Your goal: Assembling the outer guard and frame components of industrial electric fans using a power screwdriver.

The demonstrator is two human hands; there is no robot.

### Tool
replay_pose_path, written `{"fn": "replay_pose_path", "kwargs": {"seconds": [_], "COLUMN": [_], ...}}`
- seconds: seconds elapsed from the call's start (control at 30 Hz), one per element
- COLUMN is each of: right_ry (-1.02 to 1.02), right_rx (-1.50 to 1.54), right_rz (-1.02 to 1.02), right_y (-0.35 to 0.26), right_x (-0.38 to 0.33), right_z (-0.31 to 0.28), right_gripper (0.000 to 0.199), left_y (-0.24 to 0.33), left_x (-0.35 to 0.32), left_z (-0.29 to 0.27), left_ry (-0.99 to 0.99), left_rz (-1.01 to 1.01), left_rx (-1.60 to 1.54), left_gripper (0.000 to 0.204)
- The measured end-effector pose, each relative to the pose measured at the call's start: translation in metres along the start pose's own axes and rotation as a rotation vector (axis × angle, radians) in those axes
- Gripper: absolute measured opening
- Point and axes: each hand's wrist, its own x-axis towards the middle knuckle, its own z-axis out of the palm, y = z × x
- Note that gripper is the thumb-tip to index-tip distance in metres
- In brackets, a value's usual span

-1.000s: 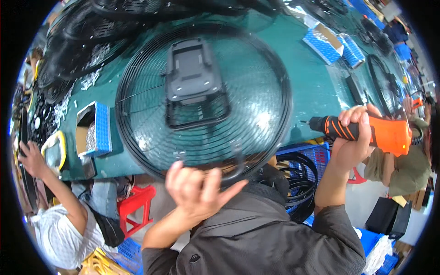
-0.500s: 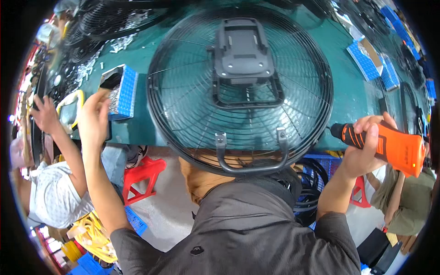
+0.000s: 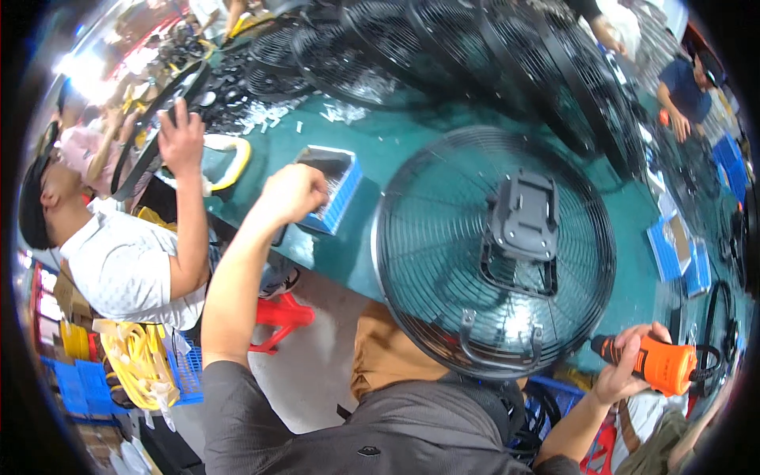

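My left hand (image 3: 294,190), fisted, dips into the blue box (image 3: 336,194) at upper centre; my right hand (image 3: 625,372) grips the orange driver (image 3: 661,366) lower right. I'd pinch one fastener cleanly before returning to the fan guard (image 3: 495,253) on the worktop (image 3: 396,142).

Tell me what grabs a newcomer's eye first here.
The big round black fan grille lies flat on the green table, a grey bracket at its centre. The right hand grips an orange power screwdriver at its lower edge; the left hand reaches into a blue box.
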Motion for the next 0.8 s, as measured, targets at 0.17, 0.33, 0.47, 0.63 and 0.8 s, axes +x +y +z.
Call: {"fn": "replay_pose_path", "kwargs": {"seconds": [0.17,0.33,0.47,0.63,0.8], "right_ry": [-0.016,-0.009,0.020,-0.044,-0.066], "right_rx": [0.013,-0.022,0.009,0.244,0.760], "right_rz": [0.035,0.119,0.183,0.279,0.267], "right_y": [0.000,-0.001,-0.003,-0.032,-0.088], "right_x": [0.008,0.016,0.018,0.021,-0.001], "right_z": [-0.001,-0.004,-0.014,-0.031,-0.010], "right_gripper": [0.037,0.037,0.035,0.043,0.049], "left_y": [-0.005,-0.003,0.011,0.081,0.159], "left_x": [-0.007,-0.020,-0.066,-0.147,-0.196], "left_z": [0.000,-0.011,-0.007,0.056,0.106], "left_ry": [0.050,0.312,0.236,-0.262,-0.925], "left_rz": [-0.035,0.123,-0.020,0.201,-0.115], "left_rx": [-0.030,-0.121,-1.080,-2.111,-2.394], "left_gripper": [0.014,0.013,0.009,0.013,0.023]}}
